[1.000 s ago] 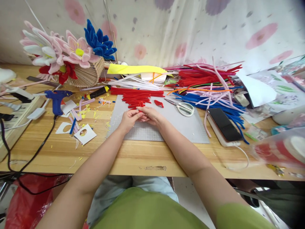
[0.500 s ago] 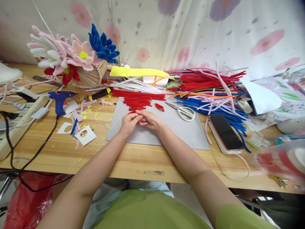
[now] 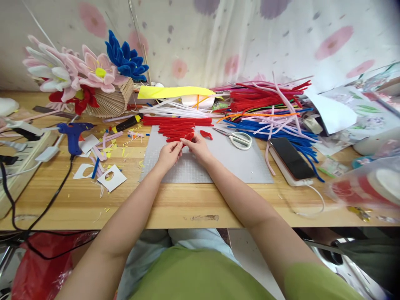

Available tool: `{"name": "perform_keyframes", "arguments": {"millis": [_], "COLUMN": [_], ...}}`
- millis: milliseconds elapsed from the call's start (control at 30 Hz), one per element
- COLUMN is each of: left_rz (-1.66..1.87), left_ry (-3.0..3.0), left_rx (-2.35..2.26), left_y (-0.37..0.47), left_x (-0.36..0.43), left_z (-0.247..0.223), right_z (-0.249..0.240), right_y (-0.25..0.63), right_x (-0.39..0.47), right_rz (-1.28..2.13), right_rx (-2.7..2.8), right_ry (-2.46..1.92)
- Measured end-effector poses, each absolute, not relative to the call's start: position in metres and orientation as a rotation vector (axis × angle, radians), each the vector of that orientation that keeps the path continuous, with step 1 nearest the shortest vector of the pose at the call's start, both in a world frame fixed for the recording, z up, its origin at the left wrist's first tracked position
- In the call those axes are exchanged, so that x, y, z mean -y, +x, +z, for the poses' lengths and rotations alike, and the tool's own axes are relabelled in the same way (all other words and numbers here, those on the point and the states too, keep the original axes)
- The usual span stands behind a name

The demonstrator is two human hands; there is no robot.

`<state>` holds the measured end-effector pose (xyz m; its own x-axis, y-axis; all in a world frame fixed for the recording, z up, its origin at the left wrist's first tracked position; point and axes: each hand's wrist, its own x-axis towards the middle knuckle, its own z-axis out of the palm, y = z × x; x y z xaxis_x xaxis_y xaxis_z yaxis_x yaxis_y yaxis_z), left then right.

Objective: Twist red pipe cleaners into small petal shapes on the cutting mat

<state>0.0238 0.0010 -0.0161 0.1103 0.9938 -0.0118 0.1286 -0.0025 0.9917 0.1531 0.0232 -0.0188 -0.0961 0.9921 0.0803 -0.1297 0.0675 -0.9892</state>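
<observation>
Pale floral curtain [image 3: 175, 41] fills the top of the frame behind a wooden table [image 3: 193, 208]. Near the centre, above a grey mat [image 3: 250, 166], the left hand [image 3: 170, 156] and right hand [image 3: 198, 148] meet, fingers pinched on a small red fuzzy piece [image 3: 188, 137]. Red stems [image 3: 175, 123] lie just beyond them; a red loop [image 3: 206, 134] and scissors [image 3: 239, 140] rest right of centre. Fuzzy flowers [image 3: 100, 73] stand at upper left, above a blue glue gun [image 3: 74, 137].
</observation>
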Motion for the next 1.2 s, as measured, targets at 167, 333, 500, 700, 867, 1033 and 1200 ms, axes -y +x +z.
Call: {"name": "perform_keyframes", "arguments": {"millis": [167, 333, 500, 700, 867, 1033, 1200], "left_rz": [1.032, 1.12, 1.216, 1.273, 1.176, 1.197, 1.151], "left_ry": [1.223, 1.242, 1.308, 1.321, 1.203, 1.135, 1.066], "left_rx": [-1.137, -1.25, -1.332, -1.281, -1.23, -1.233, -1.153], "left_y": [0.032, 0.033, 0.034, 0.035, 0.038, 0.038, 0.036], "left_x": [0.0, -0.001, -0.003, -0.003, 0.002, 0.005, 0.006], "left_z": [-0.021, -0.032, -0.042, -0.04, -0.029, -0.024, -0.019], "right_z": [-0.021, -0.023, -0.029, -0.029, -0.023, -0.025, -0.026], "right_y": [0.157, 0.157, 0.15, 0.148, 0.152, 0.147, 0.15], "right_x": [-0.021, -0.024, -0.026, -0.026, -0.024, -0.028, -0.029], "right_rz": [1.385, 1.324, 1.231, 1.053, 1.19, 1.215, 1.334], "right_rx": [1.25, 1.369, 1.46, 1.507, 1.446, 1.417, 1.368], "right_ry": [-1.038, -1.107, -1.093, -1.138, -1.125, -1.099, -1.112]}}
